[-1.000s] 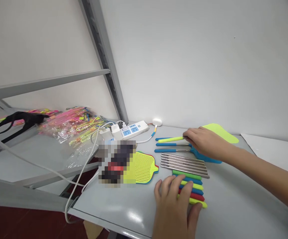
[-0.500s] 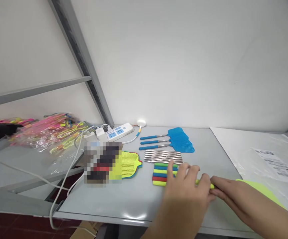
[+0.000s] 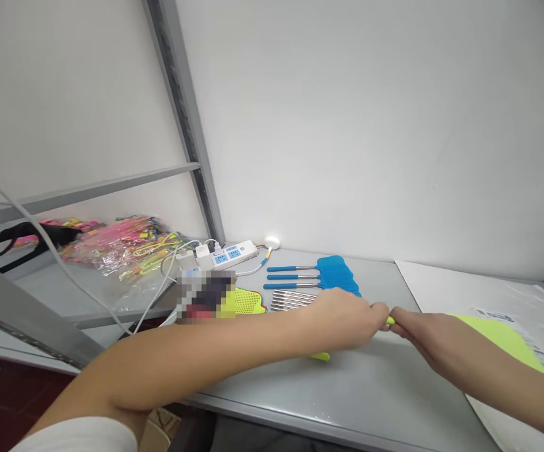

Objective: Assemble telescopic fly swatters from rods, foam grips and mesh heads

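Note:
My left hand (image 3: 359, 317) is closed in a fist around a yellow-green fly swatter (image 3: 502, 339). Just to its right, my right hand (image 3: 415, 329) grips the same swatter at its neck. A short bit of yellow-green shows between the two fists, and the flat head sticks out behind my right wrist. Under my left forearm lie coloured handle tubes, mostly hidden; one yellow tube end (image 3: 321, 356) peeks out. Silver metal rods (image 3: 290, 300) lie beyond the forearm. Three blue fly swatters (image 3: 335, 271) rest side by side near the wall.
Perforated yellow-green swatter heads (image 3: 250, 301) are stacked at the left, beside a blurred patch. A white power strip (image 3: 234, 253) with cables stands behind them. Plastic-bagged colourful items (image 3: 121, 242) lie on the left shelf. White plastic sheeting (image 3: 445, 285) covers the table's right side.
My left hand has moved up and right, from over the coloured tubes to a fist against my right hand. Its forearm now crosses the table. The view has shifted slightly.

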Action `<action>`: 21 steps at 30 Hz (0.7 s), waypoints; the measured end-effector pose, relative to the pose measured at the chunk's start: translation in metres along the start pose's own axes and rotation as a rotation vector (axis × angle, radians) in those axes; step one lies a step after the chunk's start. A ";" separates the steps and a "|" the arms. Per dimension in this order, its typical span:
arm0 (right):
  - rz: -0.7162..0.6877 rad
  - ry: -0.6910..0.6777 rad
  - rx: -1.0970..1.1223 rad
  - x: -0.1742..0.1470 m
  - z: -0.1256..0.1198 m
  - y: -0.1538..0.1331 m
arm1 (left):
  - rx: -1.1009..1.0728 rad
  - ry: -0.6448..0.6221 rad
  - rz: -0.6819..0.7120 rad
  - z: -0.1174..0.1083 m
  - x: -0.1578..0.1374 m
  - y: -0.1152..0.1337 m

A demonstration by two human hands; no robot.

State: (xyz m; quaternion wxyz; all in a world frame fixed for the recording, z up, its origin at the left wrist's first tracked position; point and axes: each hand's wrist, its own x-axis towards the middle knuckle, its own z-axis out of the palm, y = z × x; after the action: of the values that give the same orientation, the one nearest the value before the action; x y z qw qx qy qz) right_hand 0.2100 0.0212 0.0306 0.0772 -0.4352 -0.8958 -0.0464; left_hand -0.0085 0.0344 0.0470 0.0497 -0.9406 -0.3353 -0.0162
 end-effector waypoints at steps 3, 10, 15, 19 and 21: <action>-0.127 -0.097 -0.134 0.005 0.010 -0.013 | -0.137 -0.092 -0.075 -0.002 -0.024 0.000; -0.390 -0.015 -0.233 0.024 0.004 -0.040 | -0.486 -0.330 -0.176 -0.024 -0.058 -0.010; -0.478 0.036 -0.239 0.027 0.001 -0.047 | -0.795 -0.414 -0.178 -0.026 -0.066 -0.015; -0.521 0.017 -0.232 0.031 0.005 -0.046 | -0.900 -0.404 -0.220 -0.015 -0.068 -0.015; -0.526 0.016 -0.228 0.035 0.005 -0.046 | -0.899 -0.363 -0.270 -0.010 -0.070 -0.014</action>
State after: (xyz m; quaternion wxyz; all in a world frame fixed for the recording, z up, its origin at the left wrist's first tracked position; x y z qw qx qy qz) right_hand 0.1520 0.0207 0.0308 0.0205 -0.1934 -0.9663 -0.1686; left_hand -0.0715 0.0006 0.0541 -0.4222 -0.8047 -0.4173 -0.0014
